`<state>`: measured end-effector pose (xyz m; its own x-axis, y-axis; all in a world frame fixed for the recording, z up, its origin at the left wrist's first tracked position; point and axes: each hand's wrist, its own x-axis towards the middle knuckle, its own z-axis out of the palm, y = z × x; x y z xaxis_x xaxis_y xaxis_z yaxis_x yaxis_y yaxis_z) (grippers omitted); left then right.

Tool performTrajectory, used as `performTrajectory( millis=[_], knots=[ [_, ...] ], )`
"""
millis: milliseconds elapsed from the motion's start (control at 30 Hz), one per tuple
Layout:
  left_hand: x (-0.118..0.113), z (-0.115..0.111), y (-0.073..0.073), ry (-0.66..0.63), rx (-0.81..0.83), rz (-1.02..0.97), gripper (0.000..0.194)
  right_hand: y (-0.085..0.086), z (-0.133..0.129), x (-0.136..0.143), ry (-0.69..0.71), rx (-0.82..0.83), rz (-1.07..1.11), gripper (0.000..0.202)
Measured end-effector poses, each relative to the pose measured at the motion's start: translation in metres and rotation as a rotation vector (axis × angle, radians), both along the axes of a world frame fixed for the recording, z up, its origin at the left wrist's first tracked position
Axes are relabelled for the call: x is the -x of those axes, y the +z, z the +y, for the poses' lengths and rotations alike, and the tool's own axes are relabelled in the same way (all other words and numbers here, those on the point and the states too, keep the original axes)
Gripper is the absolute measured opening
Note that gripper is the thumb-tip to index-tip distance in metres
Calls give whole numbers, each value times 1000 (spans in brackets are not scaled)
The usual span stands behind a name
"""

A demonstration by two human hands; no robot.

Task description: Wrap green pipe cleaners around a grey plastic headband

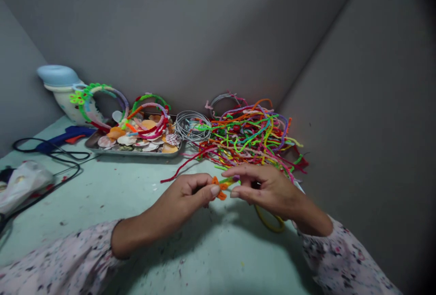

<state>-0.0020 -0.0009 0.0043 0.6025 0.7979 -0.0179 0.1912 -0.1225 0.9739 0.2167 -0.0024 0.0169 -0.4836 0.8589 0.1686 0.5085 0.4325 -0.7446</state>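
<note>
My left hand (pixel 194 193) pinches an orange flower shape bent from pipe cleaner (pixel 223 186) between thumb and fingers, above the table. A short green and yellow stem with a purple tip (pixel 233 179) points from it toward my right hand (pixel 269 188). The thumb and index finger of that hand are apart on either side of the stem; whether another finger touches it is hidden. Beneath the right wrist, a yellow loop (pixel 272 224) lies on the table. Just behind both hands spreads a tangled heap of coloured pipe cleaners (pixel 252 136).
A metal tray (pixel 136 152) of seashells holds wrapped pipe-cleaner rings (pixel 160 109). Coiled grey wire (pixel 193 126) sits beside it. To the left are a blue glue gun (pixel 63 138), its black cord (pixel 70 174), a white plastic bag (pixel 27 184) and a blue-lidded bottle (pixel 64 90). Grey walls enclose the back and right.
</note>
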Motion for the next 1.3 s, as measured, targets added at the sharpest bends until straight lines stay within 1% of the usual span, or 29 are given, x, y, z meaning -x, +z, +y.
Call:
performTrajectory(
  millis=[67,167,433,633,1000,1133,1200,1300],
  knots=[
    [0,1,0,3,0,-7,33,0,-1,0,-23,-38,-14,30],
    [0,2,-1,7,-1,-7,33,2,-3,2,-12,-67,-29,26],
    [-1,0,2,-23,-3,8,31,4,-2,6,68,-50,25,20],
    [-1,-1,0,-42,22,-15,32,5,-2,6,96,-43,43,18],
    [0,-3,2,-58,-4,10,33,4,-1,4,137,-8,46,19],
    [0,-1,1,-51,14,-12,32,3,0,5,85,15,49,19],
    [0,1,1,-28,24,-30,33,2,-1,5,11,16,73,18],
    [0,3,-1,10,38,-50,33,0,-2,5,-121,-29,129,21]
  ],
)
